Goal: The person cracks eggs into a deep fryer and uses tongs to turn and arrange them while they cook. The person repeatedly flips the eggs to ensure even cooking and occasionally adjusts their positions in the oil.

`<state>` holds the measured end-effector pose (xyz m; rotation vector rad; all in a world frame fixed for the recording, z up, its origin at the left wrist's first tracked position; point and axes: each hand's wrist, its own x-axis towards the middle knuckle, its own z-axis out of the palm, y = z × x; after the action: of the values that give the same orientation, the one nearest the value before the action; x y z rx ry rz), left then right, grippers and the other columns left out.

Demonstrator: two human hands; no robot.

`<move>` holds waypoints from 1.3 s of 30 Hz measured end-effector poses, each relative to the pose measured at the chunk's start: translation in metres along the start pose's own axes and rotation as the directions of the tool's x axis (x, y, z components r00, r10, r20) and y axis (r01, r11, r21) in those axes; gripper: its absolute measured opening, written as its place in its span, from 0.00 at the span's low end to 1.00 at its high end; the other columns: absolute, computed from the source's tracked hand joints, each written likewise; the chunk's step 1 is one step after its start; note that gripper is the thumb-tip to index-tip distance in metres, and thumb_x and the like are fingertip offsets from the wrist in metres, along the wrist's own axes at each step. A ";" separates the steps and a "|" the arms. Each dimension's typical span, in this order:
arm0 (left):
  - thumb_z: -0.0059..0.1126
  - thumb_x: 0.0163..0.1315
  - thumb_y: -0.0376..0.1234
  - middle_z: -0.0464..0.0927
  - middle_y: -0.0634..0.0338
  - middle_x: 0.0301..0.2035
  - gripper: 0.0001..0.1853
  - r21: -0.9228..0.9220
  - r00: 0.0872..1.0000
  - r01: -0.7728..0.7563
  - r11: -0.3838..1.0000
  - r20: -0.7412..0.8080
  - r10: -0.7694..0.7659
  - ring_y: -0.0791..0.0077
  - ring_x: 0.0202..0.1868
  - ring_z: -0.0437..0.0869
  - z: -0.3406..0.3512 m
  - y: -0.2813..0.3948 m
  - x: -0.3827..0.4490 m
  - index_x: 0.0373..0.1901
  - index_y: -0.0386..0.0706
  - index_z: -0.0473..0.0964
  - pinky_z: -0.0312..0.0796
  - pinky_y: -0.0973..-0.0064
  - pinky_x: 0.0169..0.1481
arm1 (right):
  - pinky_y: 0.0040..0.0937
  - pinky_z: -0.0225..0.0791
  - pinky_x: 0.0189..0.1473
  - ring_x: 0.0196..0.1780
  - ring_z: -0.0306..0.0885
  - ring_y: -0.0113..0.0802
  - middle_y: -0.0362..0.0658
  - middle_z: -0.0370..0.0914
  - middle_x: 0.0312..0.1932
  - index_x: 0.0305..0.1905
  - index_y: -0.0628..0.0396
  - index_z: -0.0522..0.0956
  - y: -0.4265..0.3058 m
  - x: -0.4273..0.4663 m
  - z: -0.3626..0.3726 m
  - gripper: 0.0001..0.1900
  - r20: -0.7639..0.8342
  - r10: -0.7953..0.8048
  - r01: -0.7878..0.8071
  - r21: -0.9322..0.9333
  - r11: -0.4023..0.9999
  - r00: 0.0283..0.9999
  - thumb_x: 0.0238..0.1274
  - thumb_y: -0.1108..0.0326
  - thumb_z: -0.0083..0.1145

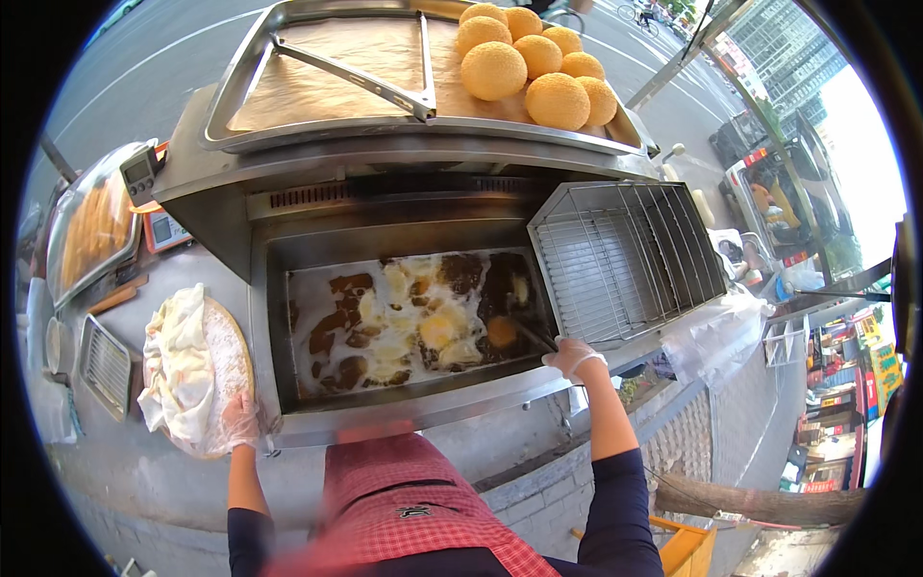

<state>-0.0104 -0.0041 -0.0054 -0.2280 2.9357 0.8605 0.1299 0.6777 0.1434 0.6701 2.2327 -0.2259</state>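
Note:
My right hand (575, 358), in a clear plastic glove, grips the handle of a dark metal utensil (536, 336) at the right front of the fryer. Its far end reaches into the oil near a browned dough ball (502, 332). Pale dough pieces (389, 360) float among foam in the fryer vat (346, 410). My left hand (241, 420), gloved too, rests at the near right edge of a round floured board (232, 339); whether its fingers hold anything is unclear. A crumpled whitish cloth (177, 360) lies over the board's left part.
A wire draining rack (620, 260) sits at the fryer's right. Behind, a metal tray (303, 133) bears several golden sesame balls (494, 71) and a folded metal frame (353, 73). At left are a small rack tray (106, 368), a scale (164, 229) and a covered tray of fried dough sticks (97, 231).

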 end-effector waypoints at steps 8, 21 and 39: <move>0.41 0.70 0.56 0.78 0.44 0.25 0.29 0.004 1.000 -0.015 1.000 0.003 0.015 0.48 0.31 0.81 -0.003 -0.008 -0.002 0.32 0.40 0.78 0.69 0.55 0.38 | 0.42 0.71 0.61 0.63 0.72 0.52 0.51 0.72 0.56 0.56 0.41 0.78 -0.009 0.031 0.009 0.21 0.162 -0.302 0.342 -0.391 0.854 0.940 0.57 0.74 0.58; 0.41 0.71 0.55 0.80 0.43 0.27 0.28 0.095 0.999 -0.010 0.995 -0.053 0.015 0.43 0.33 0.81 0.007 -0.028 -0.002 0.33 0.41 0.79 0.69 0.51 0.41 | 0.31 0.59 0.22 0.19 0.62 0.27 0.40 0.70 0.22 0.75 0.55 0.58 -0.071 -0.065 -0.029 0.40 0.150 -0.055 -0.043 0.580 0.813 0.987 0.62 0.57 0.62; 0.42 0.70 0.53 0.81 0.41 0.33 0.25 0.085 0.999 0.020 0.996 0.041 -0.023 0.41 0.38 0.81 -0.010 0.006 -0.004 0.37 0.41 0.79 0.69 0.49 0.44 | 0.31 0.71 0.36 0.34 0.77 0.34 0.45 0.79 0.34 0.75 0.54 0.58 -0.046 -0.006 0.045 0.38 -0.012 -0.285 0.263 0.424 0.867 0.959 0.63 0.59 0.60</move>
<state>-0.0078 -0.0042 0.0071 -0.2325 2.9172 0.7273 0.1378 0.6201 0.1147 0.5543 2.2417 -0.8818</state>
